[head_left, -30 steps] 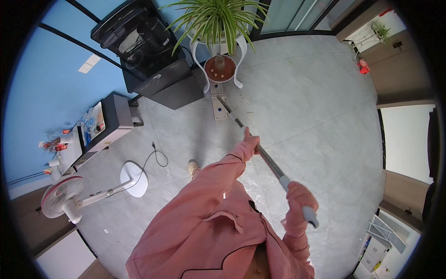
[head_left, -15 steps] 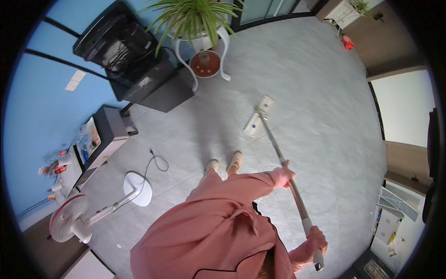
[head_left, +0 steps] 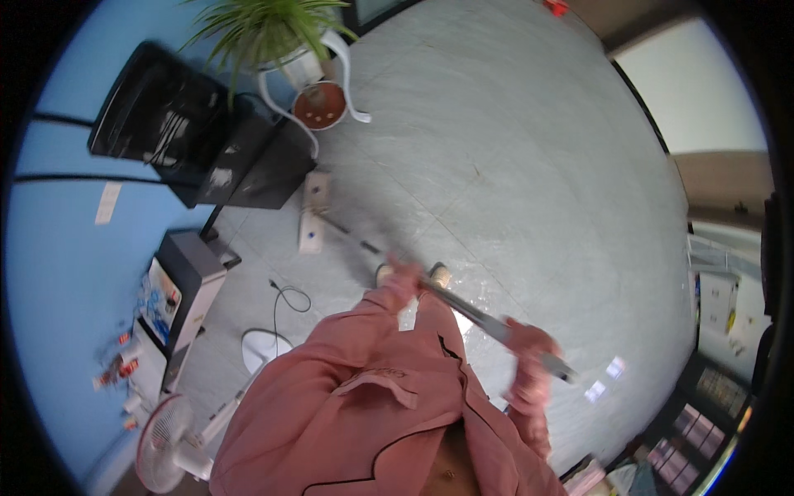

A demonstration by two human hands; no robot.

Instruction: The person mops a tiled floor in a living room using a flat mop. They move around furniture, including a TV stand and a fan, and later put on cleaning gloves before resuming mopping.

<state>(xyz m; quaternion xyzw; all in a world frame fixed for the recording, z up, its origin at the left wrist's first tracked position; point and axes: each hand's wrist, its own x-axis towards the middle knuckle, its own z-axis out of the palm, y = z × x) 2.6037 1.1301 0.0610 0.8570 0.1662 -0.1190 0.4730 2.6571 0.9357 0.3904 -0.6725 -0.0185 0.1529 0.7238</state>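
A flat mop with a long grey pole (head_left: 465,308) slants across in front of me. Its rectangular pale mop head (head_left: 312,236) lies on the grey floor, close beside the black cabinet (head_left: 269,169). My left hand (head_left: 403,278) is closed round the middle of the pole, slightly blurred. Near the pole's upper end my right hand (head_left: 529,341) grips the light handle, whose tip sticks out past the fingers. Both arms are in pink sleeves. My shoes (head_left: 440,274) show just below the pole.
A potted spider plant (head_left: 269,33) stands on a white stand by the cabinet. At left are a cluttered low cabinet (head_left: 194,277) and a white fan (head_left: 169,438). A black cord (head_left: 291,299) curls on the floor near the fan's base (head_left: 263,351).
The mop head has swept left across the floor to the black cabinet. Both hands have moved left and up with the pole, which now lies flatter across the view. The view has turned too.
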